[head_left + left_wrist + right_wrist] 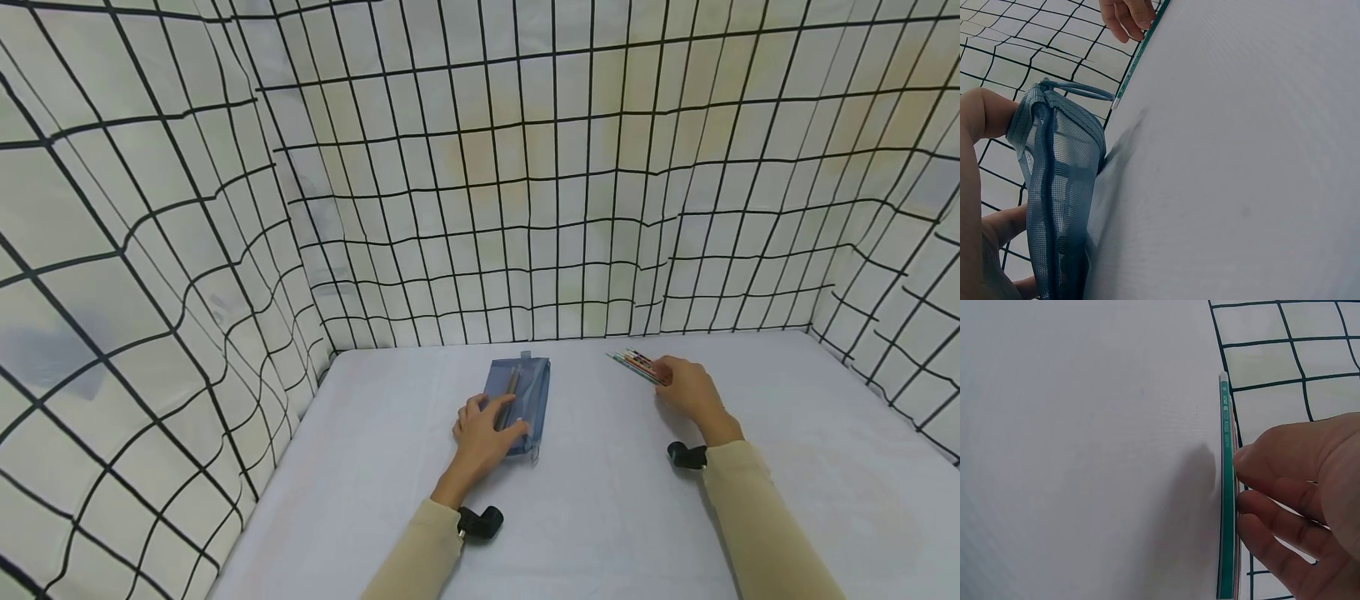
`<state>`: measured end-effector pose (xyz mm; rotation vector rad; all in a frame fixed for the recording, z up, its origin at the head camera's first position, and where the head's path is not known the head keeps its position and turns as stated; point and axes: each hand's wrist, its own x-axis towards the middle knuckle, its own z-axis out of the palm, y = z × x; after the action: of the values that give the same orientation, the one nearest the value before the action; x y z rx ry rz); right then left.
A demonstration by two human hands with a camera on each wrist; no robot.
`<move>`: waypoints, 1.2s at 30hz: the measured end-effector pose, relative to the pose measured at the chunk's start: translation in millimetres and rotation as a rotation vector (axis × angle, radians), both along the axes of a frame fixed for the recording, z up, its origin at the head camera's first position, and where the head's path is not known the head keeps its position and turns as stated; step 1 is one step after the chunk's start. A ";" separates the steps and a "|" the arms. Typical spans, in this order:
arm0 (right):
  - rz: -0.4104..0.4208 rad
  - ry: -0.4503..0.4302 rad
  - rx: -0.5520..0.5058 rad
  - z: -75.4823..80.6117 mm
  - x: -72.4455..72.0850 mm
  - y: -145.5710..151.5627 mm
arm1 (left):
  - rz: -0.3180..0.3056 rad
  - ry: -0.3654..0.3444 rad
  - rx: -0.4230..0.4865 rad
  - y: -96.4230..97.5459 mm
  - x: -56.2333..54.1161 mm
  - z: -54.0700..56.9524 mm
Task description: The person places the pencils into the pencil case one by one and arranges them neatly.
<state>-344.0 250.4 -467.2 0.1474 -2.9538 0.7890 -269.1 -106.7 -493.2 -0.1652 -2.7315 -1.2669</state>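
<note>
My left hand (480, 433) rests on a blue mesh zip pouch (536, 387) with its fingers spread and the thumb near the right side. Long thin grey items (513, 383) show in the pouch area, partly under the hand. In the left wrist view the pouch (1066, 187) has a zip and a fabric loop at its end. Farther right, several coloured pencils (633, 363) lie side by side on the table. My right hand (690, 396) touches their right part with its fingertips. A green pencil (1227, 487) is nearest the right wrist camera, its far side hidden by fingertips.
A white-covered table (585, 517) carries everything. Black netting (480, 196) over pale sheeting stands along the back and both sides. Black wrist cameras (482, 522) sit on both forearms, below beige sleeves.
</note>
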 end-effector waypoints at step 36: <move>0.009 -0.033 0.070 -2.3 -1.3 1.4 | 0.020 -0.010 0.004 1.0 -0.1 -0.3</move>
<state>-345.3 251.9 -469.4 0.1538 -3.0156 0.6968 -269.2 -105.7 -493.5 -0.1317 -2.7314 -1.2719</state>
